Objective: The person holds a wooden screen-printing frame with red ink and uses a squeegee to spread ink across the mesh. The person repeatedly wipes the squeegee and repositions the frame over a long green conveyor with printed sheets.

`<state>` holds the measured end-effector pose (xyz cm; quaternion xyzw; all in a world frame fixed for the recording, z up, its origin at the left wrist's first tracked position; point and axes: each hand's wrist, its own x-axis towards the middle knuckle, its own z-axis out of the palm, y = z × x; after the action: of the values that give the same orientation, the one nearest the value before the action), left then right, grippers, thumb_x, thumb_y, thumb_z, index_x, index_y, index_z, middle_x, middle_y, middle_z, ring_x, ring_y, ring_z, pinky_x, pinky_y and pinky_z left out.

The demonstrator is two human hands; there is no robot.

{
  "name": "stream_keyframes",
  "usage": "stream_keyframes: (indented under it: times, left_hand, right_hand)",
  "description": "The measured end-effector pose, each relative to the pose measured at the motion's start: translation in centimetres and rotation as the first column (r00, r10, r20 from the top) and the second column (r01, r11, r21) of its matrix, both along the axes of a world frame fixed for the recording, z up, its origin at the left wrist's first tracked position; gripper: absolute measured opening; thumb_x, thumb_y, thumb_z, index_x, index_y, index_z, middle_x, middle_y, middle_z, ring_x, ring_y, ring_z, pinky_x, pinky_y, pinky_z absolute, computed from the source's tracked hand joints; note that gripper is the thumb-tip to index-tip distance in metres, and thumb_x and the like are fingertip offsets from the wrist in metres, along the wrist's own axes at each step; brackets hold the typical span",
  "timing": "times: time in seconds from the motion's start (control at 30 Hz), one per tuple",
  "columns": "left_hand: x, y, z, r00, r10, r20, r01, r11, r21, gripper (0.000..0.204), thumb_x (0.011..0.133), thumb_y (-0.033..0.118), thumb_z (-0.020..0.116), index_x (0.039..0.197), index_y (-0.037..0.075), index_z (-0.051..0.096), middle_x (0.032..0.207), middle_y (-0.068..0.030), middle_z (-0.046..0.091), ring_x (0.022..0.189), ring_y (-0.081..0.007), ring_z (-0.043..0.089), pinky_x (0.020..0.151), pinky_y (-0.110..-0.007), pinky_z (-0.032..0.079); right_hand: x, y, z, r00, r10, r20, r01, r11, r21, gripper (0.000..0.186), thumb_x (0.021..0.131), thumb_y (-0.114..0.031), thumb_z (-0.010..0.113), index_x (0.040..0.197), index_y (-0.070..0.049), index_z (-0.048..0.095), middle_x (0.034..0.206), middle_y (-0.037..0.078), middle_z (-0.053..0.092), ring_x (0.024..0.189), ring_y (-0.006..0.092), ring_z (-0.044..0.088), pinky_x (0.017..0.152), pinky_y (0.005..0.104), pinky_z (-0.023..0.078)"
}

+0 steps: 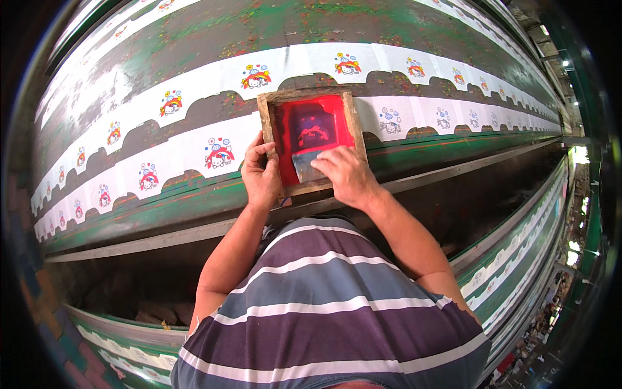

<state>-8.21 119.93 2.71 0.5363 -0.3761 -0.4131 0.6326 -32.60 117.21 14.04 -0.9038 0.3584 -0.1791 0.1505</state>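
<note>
A wooden-framed printing screen [356, 123] lies over the near row of white fabric pieces on the long table. Its mesh is coated with red ink [285, 129], and a printed picture shows faintly through a darker window in the middle. My left hand [262, 174] grips the frame's left side, thumb and fingers closed on the wood. Inside the screen's near part, my right hand [350, 174] is closed on a flat grey-blue squeegee [303, 166], whose lower edge rests in the ink. The fabric directly beneath the screen is mostly hidden.
White cut fabric pieces [217, 150] with cartoon prints run in rows along the table; those left of the screen carry red, those right [389, 121] lack it. A metal rail [447, 176] edges the table. Another table [499, 272] with printed pieces stands behind me.
</note>
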Motion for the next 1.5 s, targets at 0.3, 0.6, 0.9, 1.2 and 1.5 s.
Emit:
stream_keyframes:
  times: [0.3,0.6,0.9,1.2,1.5]
  left_hand:
    - [-0.2,0.6,1.9,0.910,0.033,0.414,-0.052,0.998,0.034,0.041,0.089,-0.006,0.079,0.128,0.007,0.079,0.168,-0.0215,0.062,0.156,-0.0367,0.059,0.129,-0.046,0.047]
    - [-2.3,-0.3,4.4,0.932,0.040,0.360,-0.041,0.999,-0.005,0.038,0.079,-0.018,0.063,0.104,0.004,0.080,0.170,-0.0218,0.059,0.160,-0.0347,0.056,0.128,-0.045,0.047]
    - [-16.8,-4.6,3.9,0.895,0.049,0.443,-0.001,0.994,-0.108,0.036,0.082,-0.017,0.065,0.104,0.008,0.079,0.167,-0.0276,0.059,0.160,-0.0417,0.053,0.131,-0.051,0.040]
    - [-23.5,-5.9,1.4,0.969,0.027,0.246,-0.017,0.999,-0.044,0.033,0.082,-0.017,0.065,0.102,0.006,0.078,0.169,-0.0232,0.059,0.159,-0.0353,0.057,0.127,-0.046,0.047]
    - [-23.3,-5.9,1.3,0.989,0.027,0.144,-0.028,1.000,0.005,0.028,0.083,-0.016,0.067,0.099,0.004,0.078,0.172,-0.0211,0.059,0.159,-0.0317,0.057,0.126,-0.043,0.048]
  right_hand:
    - [-1.3,2.1,0.8,0.998,0.065,0.022,-0.067,0.991,0.114,0.052,0.079,-0.015,0.095,0.129,-0.007,0.079,0.133,0.012,0.073,0.126,0.0354,0.068,0.112,0.0500,0.056]
    - [-8.4,2.6,-2.0,0.776,-0.437,0.455,0.360,0.899,0.249,0.039,0.095,-0.008,0.086,0.133,-0.004,0.077,0.143,0.020,0.070,0.130,0.0419,0.071,0.113,0.0516,0.058]
    - [-23.0,0.4,-4.3,0.697,-0.482,0.530,0.315,0.871,0.378,0.035,0.103,-0.003,0.078,0.138,0.001,0.075,0.146,0.016,0.071,0.131,0.0263,0.073,0.109,0.0395,0.062]
    - [-31.9,-1.6,-4.1,0.742,-0.410,0.531,0.184,0.885,0.428,0.040,0.103,-0.006,0.078,0.142,0.001,0.073,0.148,0.017,0.071,0.139,0.0289,0.069,0.118,0.0425,0.056]
    - [-32.9,-2.3,-3.6,0.731,-0.379,0.568,0.121,0.891,0.438,0.038,0.097,-0.010,0.082,0.133,0.001,0.077,0.143,0.020,0.075,0.134,0.0363,0.072,0.116,0.0463,0.056]
